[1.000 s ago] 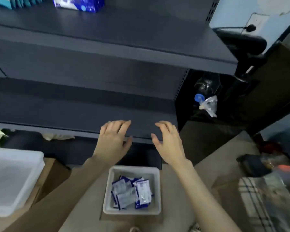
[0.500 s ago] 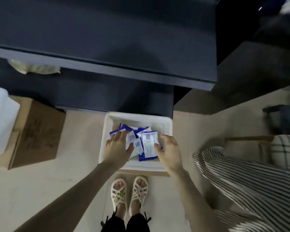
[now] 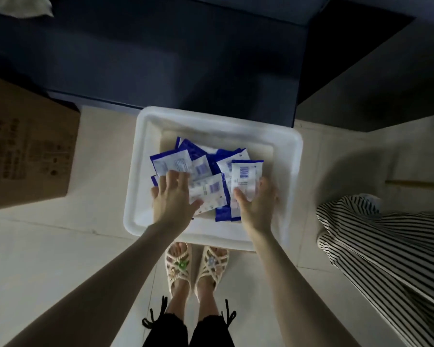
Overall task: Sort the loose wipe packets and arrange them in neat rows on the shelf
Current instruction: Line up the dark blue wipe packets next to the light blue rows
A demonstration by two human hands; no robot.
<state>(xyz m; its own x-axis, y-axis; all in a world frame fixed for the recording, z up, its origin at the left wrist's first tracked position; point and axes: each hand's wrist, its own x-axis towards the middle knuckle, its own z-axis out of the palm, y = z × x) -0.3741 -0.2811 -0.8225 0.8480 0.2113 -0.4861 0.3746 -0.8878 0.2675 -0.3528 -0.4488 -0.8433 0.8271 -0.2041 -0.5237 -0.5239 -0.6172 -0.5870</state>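
Note:
A white plastic bin (image 3: 145, 136) stands on the floor in front of my feet, with several blue-and-white wipe packets (image 3: 203, 169) heaped loosely in it. My left hand (image 3: 172, 199) lies on the left side of the heap, fingers spread flat over the packets. My right hand (image 3: 256, 204) is at the right side of the heap and grips an upright packet (image 3: 246, 176) between thumb and fingers. The dark shelf (image 3: 161, 58) runs across the top of the view, right behind the bin.
A brown cardboard box (image 3: 25, 151) sits on the floor to the left of the bin. Striped black-and-white fabric (image 3: 391, 251) lies at the right. A pale bag (image 3: 18, 6) shows at the top left under the shelf. My sandalled feet (image 3: 196, 266) stand just before the bin.
The view dropped from the shelf to the floor bin. Both hands went down from the shelf edge into the bin, and my right hand closed on a packet.

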